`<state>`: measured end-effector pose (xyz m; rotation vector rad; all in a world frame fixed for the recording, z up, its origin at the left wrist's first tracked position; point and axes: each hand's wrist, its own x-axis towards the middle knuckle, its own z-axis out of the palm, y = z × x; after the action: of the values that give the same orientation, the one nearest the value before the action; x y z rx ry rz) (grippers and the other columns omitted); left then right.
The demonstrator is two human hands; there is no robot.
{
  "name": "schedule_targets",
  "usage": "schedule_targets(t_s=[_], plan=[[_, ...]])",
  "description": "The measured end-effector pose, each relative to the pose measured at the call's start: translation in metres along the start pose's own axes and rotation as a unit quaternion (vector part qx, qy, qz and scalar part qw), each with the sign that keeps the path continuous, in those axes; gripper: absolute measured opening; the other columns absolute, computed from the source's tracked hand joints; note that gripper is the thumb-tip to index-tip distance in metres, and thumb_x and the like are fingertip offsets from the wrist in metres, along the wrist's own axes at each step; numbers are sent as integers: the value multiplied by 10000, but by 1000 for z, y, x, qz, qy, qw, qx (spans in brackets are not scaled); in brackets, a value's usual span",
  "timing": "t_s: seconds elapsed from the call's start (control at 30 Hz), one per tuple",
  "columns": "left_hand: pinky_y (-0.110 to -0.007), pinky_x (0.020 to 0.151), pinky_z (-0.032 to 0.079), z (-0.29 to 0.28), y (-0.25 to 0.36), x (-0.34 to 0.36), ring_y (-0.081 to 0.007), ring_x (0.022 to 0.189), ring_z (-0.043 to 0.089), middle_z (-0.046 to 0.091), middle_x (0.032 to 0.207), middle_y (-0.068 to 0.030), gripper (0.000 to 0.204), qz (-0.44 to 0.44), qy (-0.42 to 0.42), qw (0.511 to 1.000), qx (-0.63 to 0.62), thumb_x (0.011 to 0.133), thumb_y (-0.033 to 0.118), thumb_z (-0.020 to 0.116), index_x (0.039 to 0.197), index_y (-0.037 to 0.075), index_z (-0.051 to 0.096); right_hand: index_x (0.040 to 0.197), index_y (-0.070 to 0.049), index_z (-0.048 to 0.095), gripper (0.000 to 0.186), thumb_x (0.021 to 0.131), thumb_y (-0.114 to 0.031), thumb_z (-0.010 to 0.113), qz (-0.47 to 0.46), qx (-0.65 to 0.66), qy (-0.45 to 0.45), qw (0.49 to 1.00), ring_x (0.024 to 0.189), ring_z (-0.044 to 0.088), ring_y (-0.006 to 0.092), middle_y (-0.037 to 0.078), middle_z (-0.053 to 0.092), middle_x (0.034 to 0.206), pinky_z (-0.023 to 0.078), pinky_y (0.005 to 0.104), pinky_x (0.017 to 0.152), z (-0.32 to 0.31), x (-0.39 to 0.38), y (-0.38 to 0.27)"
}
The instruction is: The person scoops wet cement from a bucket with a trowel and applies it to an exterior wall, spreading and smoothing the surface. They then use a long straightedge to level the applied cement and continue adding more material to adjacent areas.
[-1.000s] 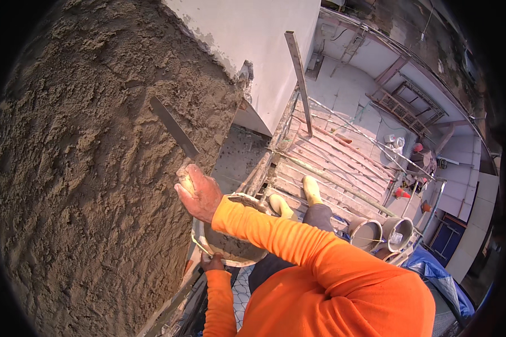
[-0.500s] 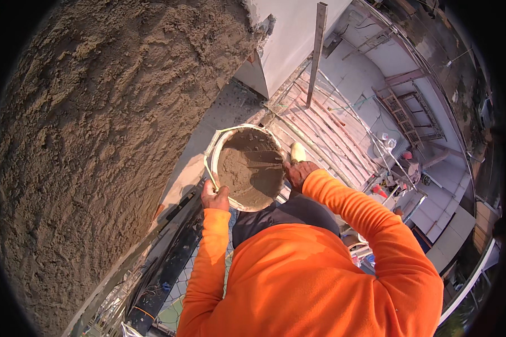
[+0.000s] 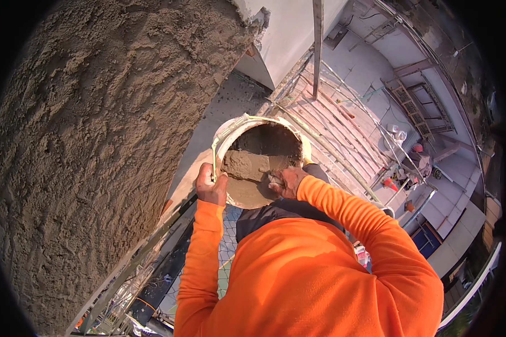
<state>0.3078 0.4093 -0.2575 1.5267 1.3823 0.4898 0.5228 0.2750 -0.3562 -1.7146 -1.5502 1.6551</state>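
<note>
A pale round bucket (image 3: 306,147) tilts in front of me, with wet grey-brown mortar (image 3: 244,194) inside it. My left hand (image 3: 211,185) is closed on the bucket's left rim, where a light-coloured handle hangs against the side. Inside the opening, my right hand (image 3: 287,182) is closed round a trowel (image 3: 262,163). A lump of mortar rests on the trowel's blade, and my fingers cover most of its handle. Rough, freshly coated mortar wall (image 3: 112,123) fills the left of the view.
A metal upright (image 3: 317,50) stands beyond the bucket beside a smooth pale wall corner (image 3: 284,39). Reddish scaffold planks (image 3: 343,132) and poles lie to the right, high above a lower floor with clutter. Netting (image 3: 226,238) and a dark beam run below my left arm.
The bucket has tipped toward me, and mortar has gathered toward its near side. My right hand has moved from the right rim into the opening, bringing the trowel leftward under a mortar lump.
</note>
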Motion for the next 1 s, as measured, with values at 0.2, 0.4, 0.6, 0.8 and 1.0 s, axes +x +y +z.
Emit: schedule_targets(t_s=[0.2, 0.4, 0.6, 0.8, 1.0], plan=[[-313, 791, 483, 9, -44, 17, -173, 836, 549, 630, 976, -84, 468, -89, 8, 993, -71, 791, 111, 685, 1197, -86, 561, 1202, -51, 646, 433, 885, -345, 674, 78, -51, -23, 995, 872, 686, 389, 203, 702, 859, 530, 429, 766, 8, 6, 37], [-323, 829, 491, -5, -108, 36, -207, 875, 596, 649, 997, -93, 457, -105, 5, 985, -140, 758, 76, 692, 1178, -59, 573, 1264, -70, 619, 399, 915, -262, 638, 217, 358, -78, 905, 527, 571, 189, 44, 599, 660, 462, 323, 489, 11, -9, 18], [-304, 781, 492, -36, -158, 25, -162, 838, 586, 623, 964, -53, 366, -168, 88, 968, -165, 758, 21, 668, 1118, 19, 603, 1137, -30, 538, 214, 947, -122, 575, 103, 548, 258, 789, 543, 508, 110, 29, 534, 706, 414, 261, 478, 15, -27, -7], [-352, 698, 522, -63, -210, 2, -234, 803, 618, 637, 994, -87, 566, -231, 174, 952, -100, 714, 51, 675, 1270, 45, 572, 1089, -18, 503, 237, 951, -171, 618, 242, 436, 558, 664, 750, 617, 276, 153, 605, 857, 499, 388, 663, 25, 92, -63], [-334, 822, 521, -97, -225, -33, -207, 857, 640, 656, 967, -88, 331, -247, 163, 933, -203, 752, 7, 663, 1082, 15, 630, 1230, -14, 472, 426, 957, -304, 623, -64, 425, 279, 859, 939, 617, 454, 268, 617, 967, 478, 491, 837, 35, 149, -307]])
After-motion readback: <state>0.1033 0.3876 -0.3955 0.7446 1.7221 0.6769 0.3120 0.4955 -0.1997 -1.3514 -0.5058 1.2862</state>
